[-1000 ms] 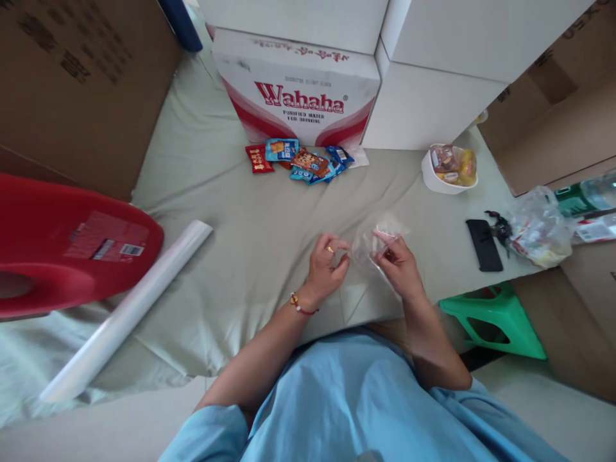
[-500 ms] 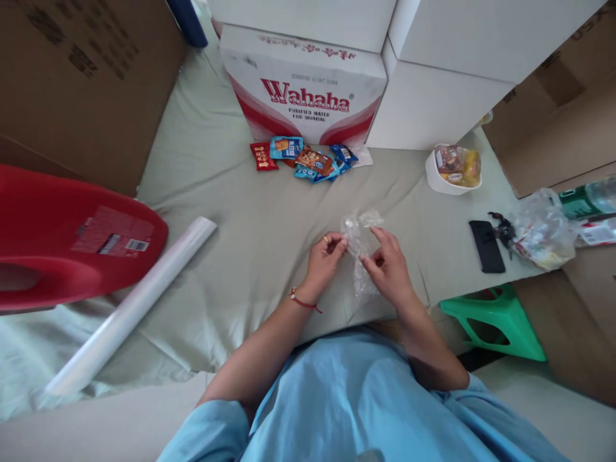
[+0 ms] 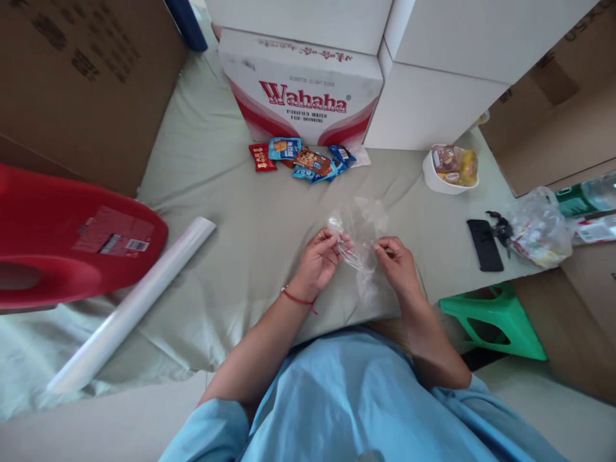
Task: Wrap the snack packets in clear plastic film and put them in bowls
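Note:
A thin, clear plastic bag [image 3: 362, 240] is stretched between my two hands, above the cloth-covered table [image 3: 250, 256]. My left hand [image 3: 317, 263], with a red cord bracelet at the wrist, pinches its left side. On the other side, my right hand [image 3: 395, 262] grips the bag's edge between thumb and fingertips. Beyond my hands lies a loose pile of small snack packets [image 3: 312, 160], red, blue and brown, against the Wahaha water carton [image 3: 308, 96].
A white tub of snacks [image 3: 448, 179], a black phone [image 3: 485, 245] and a filled plastic bag [image 3: 541, 228] are at right. A green stool [image 3: 524, 327] stands below the table edge. Leftward are a roll of plastic film [image 3: 135, 305], a red plastic object [image 3: 110, 237] and a cardboard box [image 3: 86, 83].
My hands have moved apart, the left one slightly leftward and the right one rightward. Between them the clear bag has spread wider.

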